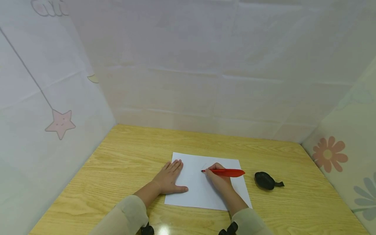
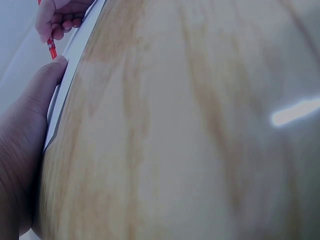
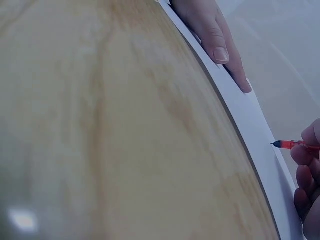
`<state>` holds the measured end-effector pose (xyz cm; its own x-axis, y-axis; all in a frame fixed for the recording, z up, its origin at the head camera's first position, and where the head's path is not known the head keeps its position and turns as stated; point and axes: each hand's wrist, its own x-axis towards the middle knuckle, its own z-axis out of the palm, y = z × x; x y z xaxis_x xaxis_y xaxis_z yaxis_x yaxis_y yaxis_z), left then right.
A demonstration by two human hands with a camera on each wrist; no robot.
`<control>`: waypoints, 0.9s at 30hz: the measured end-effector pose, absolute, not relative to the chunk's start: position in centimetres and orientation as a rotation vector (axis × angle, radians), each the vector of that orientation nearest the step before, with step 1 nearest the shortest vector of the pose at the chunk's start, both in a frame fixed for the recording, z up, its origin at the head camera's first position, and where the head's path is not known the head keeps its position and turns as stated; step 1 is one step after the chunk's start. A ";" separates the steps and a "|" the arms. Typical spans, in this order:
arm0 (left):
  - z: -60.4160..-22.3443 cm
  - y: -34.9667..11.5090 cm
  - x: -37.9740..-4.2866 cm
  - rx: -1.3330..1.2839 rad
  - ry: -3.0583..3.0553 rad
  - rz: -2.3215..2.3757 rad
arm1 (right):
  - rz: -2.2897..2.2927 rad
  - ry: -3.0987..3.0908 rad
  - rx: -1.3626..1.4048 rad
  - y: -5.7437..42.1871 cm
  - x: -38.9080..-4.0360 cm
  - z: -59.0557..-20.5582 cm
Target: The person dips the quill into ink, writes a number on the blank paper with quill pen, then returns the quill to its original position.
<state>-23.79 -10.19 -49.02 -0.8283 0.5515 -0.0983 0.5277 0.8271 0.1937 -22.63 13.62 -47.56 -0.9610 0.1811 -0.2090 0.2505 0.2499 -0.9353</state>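
A sheet of white paper [image 1: 196,199] lies on the wooden table, slightly turned. My left hand [image 1: 168,179] rests flat on its left edge, fingers straight and thumb spread across the sheet. On the right half, my right hand [image 1: 219,182] pinches a red feather-shaped pen [image 1: 233,173] near its dark tip. The pen's wide end points right, and a faint thin line shows on the paper by the tip. In the right wrist view, the fine point of the pen [image 3: 285,144] sits over the paper; whether it touches is hard to tell.
Right of the paper, a black oval object [image 1: 264,180] with a short flat tail lies on the wooden table [image 1: 123,153]. Pale printed sheets [image 1: 188,91] enclose the table at the back and both sides. Black devices [image 1: 147,229] show near both wrists.
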 end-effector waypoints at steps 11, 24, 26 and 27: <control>-49.0 -10.2 -23.7 0.867 2.856 0.246 | -1.825 2.413 0.434 13.6 -22.5 -47.5; -49.4 -10.2 -23.8 0.843 2.855 0.265 | -1.856 2.390 0.393 13.7 -22.2 -47.6; -49.3 -10.2 -23.8 0.849 2.857 0.258 | -1.844 2.397 0.387 13.7 -22.2 -47.5; -49.3 -10.2 -23.7 0.851 2.857 0.255 | -1.835 2.403 0.383 13.7 -22.2 -47.5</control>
